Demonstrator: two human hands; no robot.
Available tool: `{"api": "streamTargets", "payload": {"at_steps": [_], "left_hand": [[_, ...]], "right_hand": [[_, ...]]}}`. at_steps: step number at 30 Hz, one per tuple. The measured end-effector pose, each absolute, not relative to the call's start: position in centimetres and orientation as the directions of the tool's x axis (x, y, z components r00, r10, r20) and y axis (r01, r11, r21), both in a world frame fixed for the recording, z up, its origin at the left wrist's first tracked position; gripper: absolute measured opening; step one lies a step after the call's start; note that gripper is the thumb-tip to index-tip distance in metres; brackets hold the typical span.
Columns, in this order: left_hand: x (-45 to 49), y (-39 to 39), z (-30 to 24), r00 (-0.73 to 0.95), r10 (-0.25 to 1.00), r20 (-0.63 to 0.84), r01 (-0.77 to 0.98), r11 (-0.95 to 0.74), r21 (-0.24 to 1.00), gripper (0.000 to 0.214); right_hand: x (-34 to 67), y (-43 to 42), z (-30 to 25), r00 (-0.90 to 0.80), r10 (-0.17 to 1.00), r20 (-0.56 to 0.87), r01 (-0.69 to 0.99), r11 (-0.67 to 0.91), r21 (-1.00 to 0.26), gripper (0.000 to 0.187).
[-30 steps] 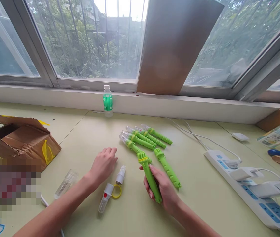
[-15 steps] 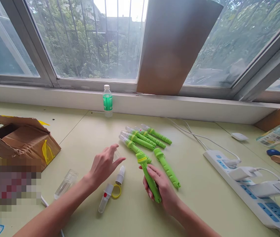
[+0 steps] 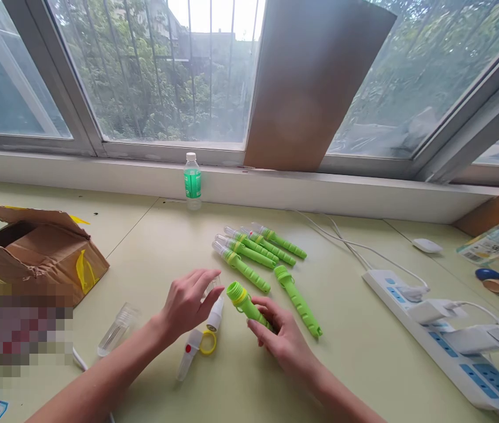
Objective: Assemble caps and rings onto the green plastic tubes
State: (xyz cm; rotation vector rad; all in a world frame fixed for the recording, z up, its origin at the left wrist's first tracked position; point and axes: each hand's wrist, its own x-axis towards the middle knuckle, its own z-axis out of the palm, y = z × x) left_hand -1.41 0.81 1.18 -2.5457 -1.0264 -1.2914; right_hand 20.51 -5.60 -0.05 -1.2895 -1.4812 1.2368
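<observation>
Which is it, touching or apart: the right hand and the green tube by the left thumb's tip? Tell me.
Touching. The head view shows the green tube gripped between the right hand's thumb and fingers.

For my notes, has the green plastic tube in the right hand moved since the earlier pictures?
Yes: the tube, at its threaded end, moved left and slightly downward, judged against the clear green-labelled plastic bottle.
</observation>
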Motion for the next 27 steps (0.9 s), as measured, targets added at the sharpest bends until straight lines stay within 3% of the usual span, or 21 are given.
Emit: {"api": "streamTargets", "payload": {"at_steps": [5,12,17,21,24,27], "left_hand": [[-1.4,0.6,1.1,0.467,0.499,0.73,0.53,-0.819,0.22,0.017],[-1.6,0.3,1.6,0.536,0.481,0.693,0.457,-0.856,0.241,0.023],[-1.5,0.3,1.7,0.564,0.473,0.677,0.444,-0.865,0.235,0.027],[-1.3,0.2,1.6,0.635,0.437,0.636,0.419,-0.888,0.192,0.028],[-1.1,0.1,1.6,0.644,0.433,0.63,0.429,-0.887,0.172,0.027],[-0.9,-0.1,1.7,0.615,0.434,0.659,0.441,-0.881,0.168,0.024]], "right_hand": [[21.3,-5.4,-0.5,-0.182,0.954,0.238,0.455,0.296,-0.84,0.03],[21.4,-5.7,-0.6,-0.365,0.79,0.493,0.647,0.596,-0.475,0.038],[21.5,-6.1,-0.5,-0.448,0.687,0.573,0.698,0.669,-0.256,0.042],[21.8,-6.5,-0.2,-0.584,0.624,0.519,0.71,0.703,-0.046,0.038],[21.7,-6.6,-0.1,-0.607,0.631,0.483,0.714,0.7,-0.017,0.035],[21.6,-6.2,-0.4,-0.554,0.657,0.511,0.714,0.691,-0.115,0.033]]}}
